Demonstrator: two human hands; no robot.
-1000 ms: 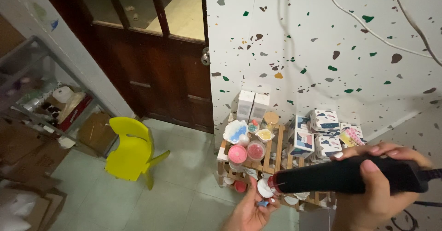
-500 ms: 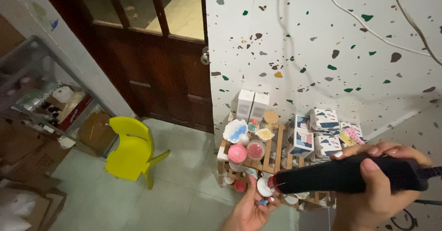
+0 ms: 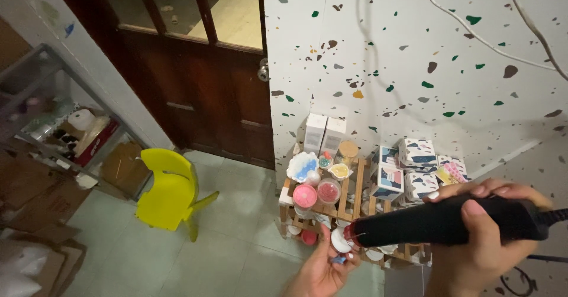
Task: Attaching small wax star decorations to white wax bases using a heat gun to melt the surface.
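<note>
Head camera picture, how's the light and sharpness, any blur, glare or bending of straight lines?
Head view: soft, even indoor light with no harsh glare; the door's glass panes glow warm from behind. The yellow chair and wooden shelf look fairly sharp; the left-edge rack is smeared. The black tool in the right hand looks slightly soft, and wide-angle lens tilts the verticals.
</note>
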